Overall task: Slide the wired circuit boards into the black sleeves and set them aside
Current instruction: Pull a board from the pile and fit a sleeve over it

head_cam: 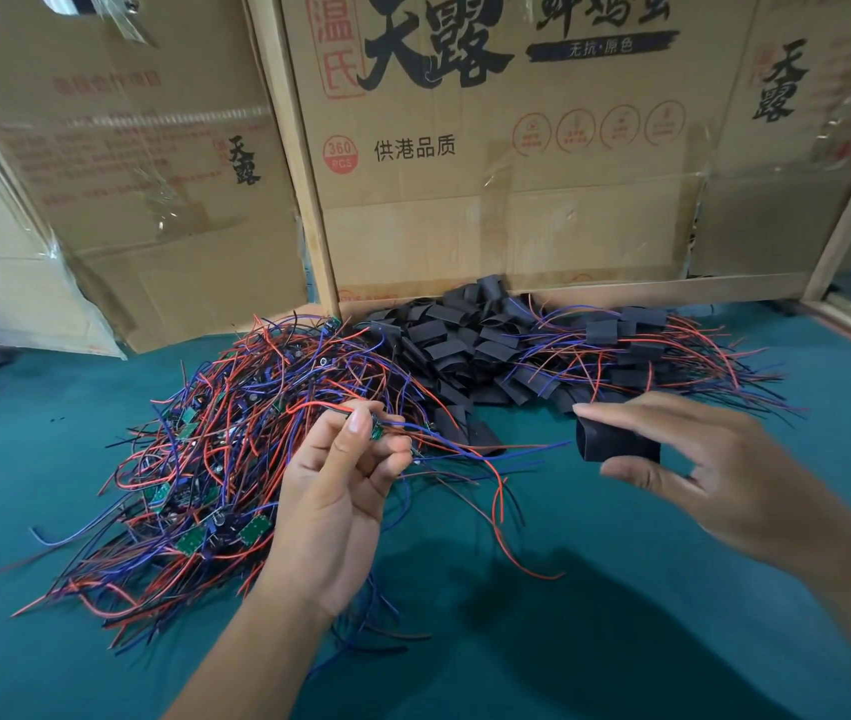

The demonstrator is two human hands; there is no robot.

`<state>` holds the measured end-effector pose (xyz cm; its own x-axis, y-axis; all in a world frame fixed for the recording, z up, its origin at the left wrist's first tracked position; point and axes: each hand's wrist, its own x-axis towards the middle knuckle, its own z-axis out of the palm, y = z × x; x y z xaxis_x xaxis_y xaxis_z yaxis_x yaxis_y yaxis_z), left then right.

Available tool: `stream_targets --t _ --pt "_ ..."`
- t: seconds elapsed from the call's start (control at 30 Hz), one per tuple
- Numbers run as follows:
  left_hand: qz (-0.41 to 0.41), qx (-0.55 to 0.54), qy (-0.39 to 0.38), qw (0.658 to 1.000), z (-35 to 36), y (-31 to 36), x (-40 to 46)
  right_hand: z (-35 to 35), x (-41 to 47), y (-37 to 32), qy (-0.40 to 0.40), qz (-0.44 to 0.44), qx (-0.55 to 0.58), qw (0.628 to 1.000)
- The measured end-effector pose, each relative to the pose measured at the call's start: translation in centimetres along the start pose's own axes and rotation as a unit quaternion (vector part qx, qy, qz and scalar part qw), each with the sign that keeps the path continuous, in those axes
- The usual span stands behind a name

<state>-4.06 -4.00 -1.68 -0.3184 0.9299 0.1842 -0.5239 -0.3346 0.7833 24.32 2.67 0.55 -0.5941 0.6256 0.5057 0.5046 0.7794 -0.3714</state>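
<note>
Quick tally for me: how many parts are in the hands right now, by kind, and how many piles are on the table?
Wired circuit board, pinched in left hand: 1
Black sleeve, pinched in right hand: 1
Total held: 2
Piles on table: 3 (unsleeved boards, empty sleeves, finished units)

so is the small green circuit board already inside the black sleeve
No, the left hand pinches the small green circuit board while the right hand holds the empty black sleeve apart from it.

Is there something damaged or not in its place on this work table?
Nothing in the work itself. Only the cardboard box behind the wire pile looks worn: its lower edge is torn and loose clear tape peels off. The piles are messy but sorted.
</note>
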Motion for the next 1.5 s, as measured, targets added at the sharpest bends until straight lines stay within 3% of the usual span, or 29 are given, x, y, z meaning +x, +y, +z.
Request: stream_targets --t 1.13,1.5 --pt "0.007 0.007 -0.035 0.999 0.2 -0.2 -0.2 0.6 0.2 -1.8 -0.069 0.016 -0.067 0.995" --pt "-0.029 0.001 -0.059 0.998 0.5 -0.6 -0.7 3.2 0.4 -2.7 0.019 0.008 -0.063 0.998"
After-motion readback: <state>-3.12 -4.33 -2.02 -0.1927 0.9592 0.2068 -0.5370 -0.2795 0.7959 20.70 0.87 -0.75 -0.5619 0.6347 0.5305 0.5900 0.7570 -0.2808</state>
